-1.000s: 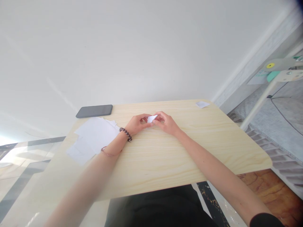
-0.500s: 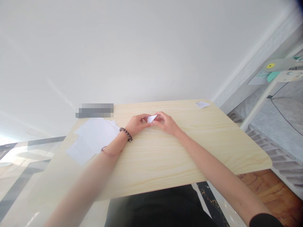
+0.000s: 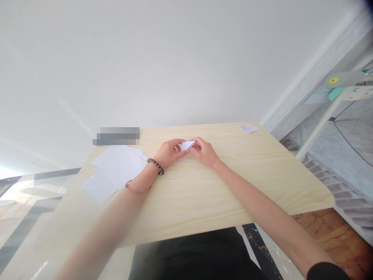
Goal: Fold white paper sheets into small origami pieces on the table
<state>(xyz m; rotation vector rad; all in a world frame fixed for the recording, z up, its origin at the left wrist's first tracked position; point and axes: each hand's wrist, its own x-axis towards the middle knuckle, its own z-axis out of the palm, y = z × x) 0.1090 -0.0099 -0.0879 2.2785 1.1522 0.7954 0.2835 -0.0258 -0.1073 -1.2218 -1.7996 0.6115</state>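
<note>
Broadly, a pale, wood-grained table (image 3: pixel 189 202) spreads beneath; at nine o'clock on it lie smooth, overlapping white sheets (image 3: pixel 115 167). The left hand (image 3: pixel 168 153) and right hand (image 3: pixel 206 152), fingers curled narrow, pinch between them a small, angular folded paper (image 3: pixel 187 145), toward twelve o'clock from the table's centre.

Apparently a home interior: wood-grain table (image 3: pixel 271 182), white wall (image 3: pixel 180 66), glossy tiled floor (image 3: pixel 32 212).

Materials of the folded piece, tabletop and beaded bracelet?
Folded piece: likely matte white paper; thin, straight edges.
Tabletop: pale wood or wood-look laminate, smooth; grain lines show.
Beaded bracelet: perhaps wood; dark, rounded beads, finish too small to tell.
</note>
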